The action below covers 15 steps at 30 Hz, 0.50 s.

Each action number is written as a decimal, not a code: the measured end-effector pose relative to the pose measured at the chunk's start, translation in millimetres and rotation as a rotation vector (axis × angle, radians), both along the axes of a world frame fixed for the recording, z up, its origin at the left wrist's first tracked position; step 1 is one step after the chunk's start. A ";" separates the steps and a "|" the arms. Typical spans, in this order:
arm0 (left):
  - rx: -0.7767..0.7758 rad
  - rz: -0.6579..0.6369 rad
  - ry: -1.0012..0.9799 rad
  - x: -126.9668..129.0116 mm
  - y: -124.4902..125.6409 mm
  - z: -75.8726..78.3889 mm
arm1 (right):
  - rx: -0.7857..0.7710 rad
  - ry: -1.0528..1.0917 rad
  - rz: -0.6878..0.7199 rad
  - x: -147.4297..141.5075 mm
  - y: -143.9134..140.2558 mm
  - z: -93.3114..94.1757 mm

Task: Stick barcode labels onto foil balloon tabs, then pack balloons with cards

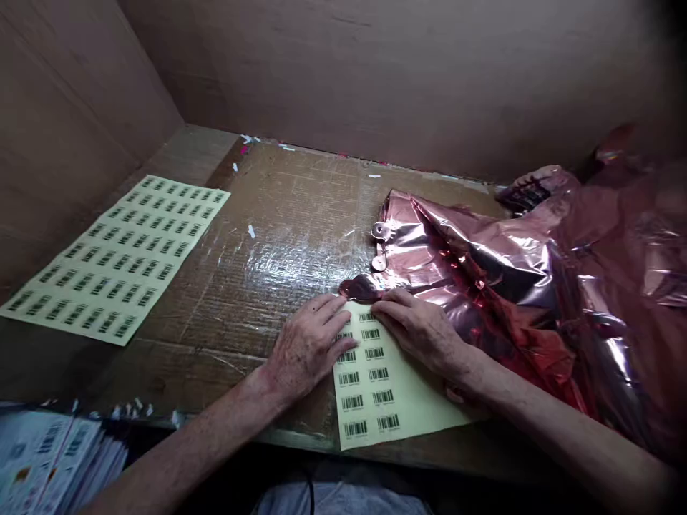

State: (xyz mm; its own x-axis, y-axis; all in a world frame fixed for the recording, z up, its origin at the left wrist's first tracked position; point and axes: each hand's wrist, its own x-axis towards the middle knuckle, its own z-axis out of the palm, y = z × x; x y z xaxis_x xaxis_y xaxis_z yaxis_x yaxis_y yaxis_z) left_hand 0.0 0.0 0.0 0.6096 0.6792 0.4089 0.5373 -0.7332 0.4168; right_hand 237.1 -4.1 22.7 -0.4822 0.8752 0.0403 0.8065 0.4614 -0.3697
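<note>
My left hand [311, 343] rests over the left edge of a pale yellow sheet of barcode labels [429, 408]. Its fingertips meet the sheet's top corner, at the rounded tab of a folded pink foil balloon [359, 288]; the thumb lies lower, over the labels. My right hand [424, 329] has its fingers bent together at the same tab, above the sheet's top edge. What is pinched under the left fingertips is hidden. Two columns of labels remain on this sheet's left side, and its right part is bare.
A fuller barcode label sheet [123, 250] lies at the left of the cardboard-covered table [290, 207]. Crumpled pink foil balloons [590, 265] heap at the right. Cardboard walls [343, 79] rise behind and at the left. A stack of printed cards [54, 458] sits low at left.
</note>
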 end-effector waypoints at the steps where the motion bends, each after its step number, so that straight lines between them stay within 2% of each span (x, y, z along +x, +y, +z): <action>1: -0.005 0.001 0.000 -0.2 0.3 0.3 | 0.014 0.009 -0.004 -0.1 0.2 0.1; 8: -0.015 0.004 -0.021 -0.6 0.9 0.1 | 0.081 -0.103 -0.072 -9.1 5.7 4.2; 11: -0.017 -0.001 -0.027 -1.3 0.6 -1.8 | 0.044 -0.130 -0.075 -11.1 9.2 7.7; 15: -0.002 0.000 -0.025 -2.1 -0.1 -3.7 | -0.028 -0.053 -0.067 -9.3 10.0 10.0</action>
